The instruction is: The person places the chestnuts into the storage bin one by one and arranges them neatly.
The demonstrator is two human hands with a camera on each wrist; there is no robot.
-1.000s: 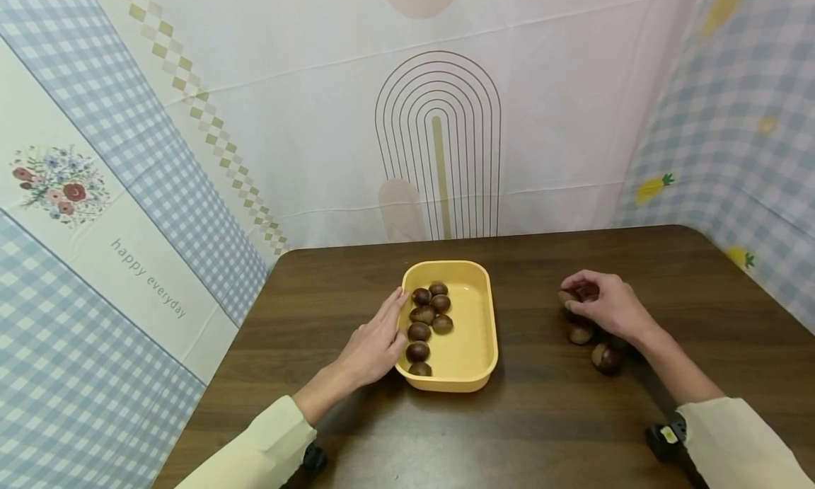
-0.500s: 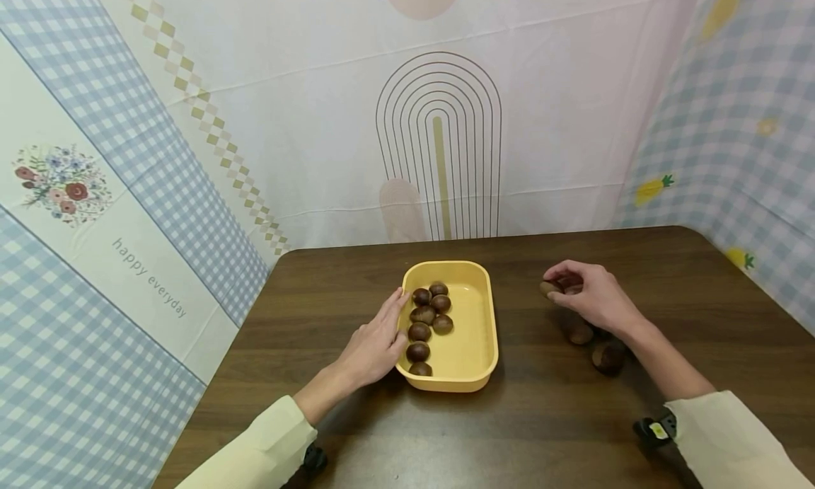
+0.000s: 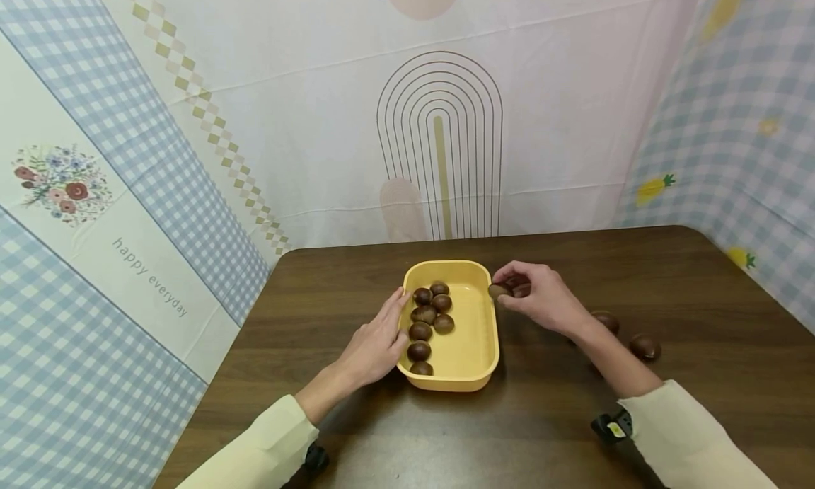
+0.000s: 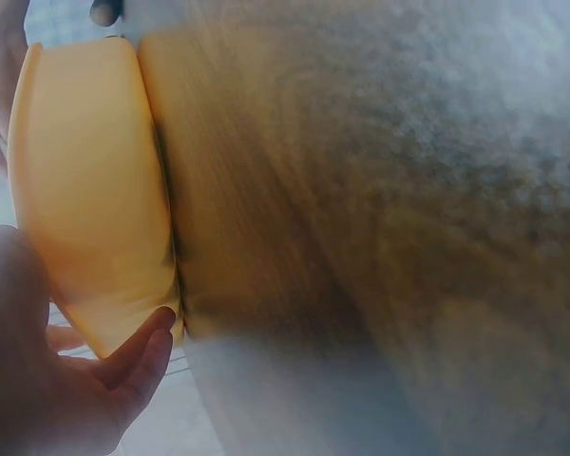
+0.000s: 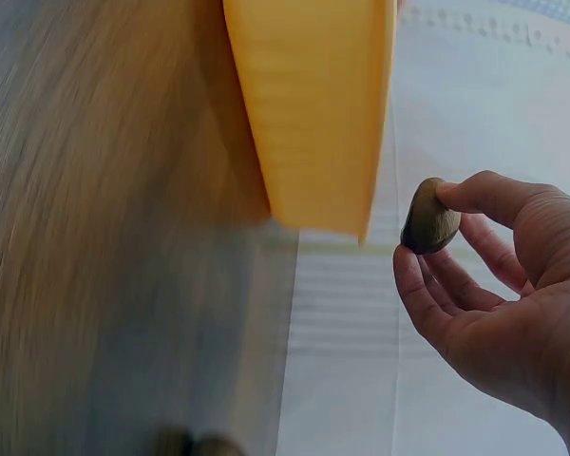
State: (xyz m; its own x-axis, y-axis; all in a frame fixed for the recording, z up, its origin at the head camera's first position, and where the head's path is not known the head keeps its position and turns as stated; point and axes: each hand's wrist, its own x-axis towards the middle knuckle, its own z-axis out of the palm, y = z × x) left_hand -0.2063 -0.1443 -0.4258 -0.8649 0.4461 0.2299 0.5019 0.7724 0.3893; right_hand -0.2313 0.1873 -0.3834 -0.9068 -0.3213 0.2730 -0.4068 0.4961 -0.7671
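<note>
A yellow rectangular tray (image 3: 469, 344) stands on the table with several brown chestnuts (image 3: 421, 331) along its left side. My left hand (image 3: 372, 349) rests against the tray's left side, fingers fairly straight. In the left wrist view, its fingertips touch the outer wall (image 4: 100, 180) low down, near the table. My right hand (image 3: 541, 299) pinches a chestnut (image 5: 430, 217) between thumb and fingertips. In the head view this chestnut overlaps the tray's right rim near the far corner; the right wrist view shows it held up beside the tray.
Loose chestnuts (image 3: 645, 347) lie on the dark wooden table (image 3: 541, 418) at the right, partly hidden by my right forearm. A patterned white cloth (image 3: 305, 121) hangs behind the table, with blue checked cloth (image 3: 751, 163) at the right.
My right hand has carried the pinched chestnut left, from the loose chestnuts to the tray's right rim. My left hand and the tray have stayed in place.
</note>
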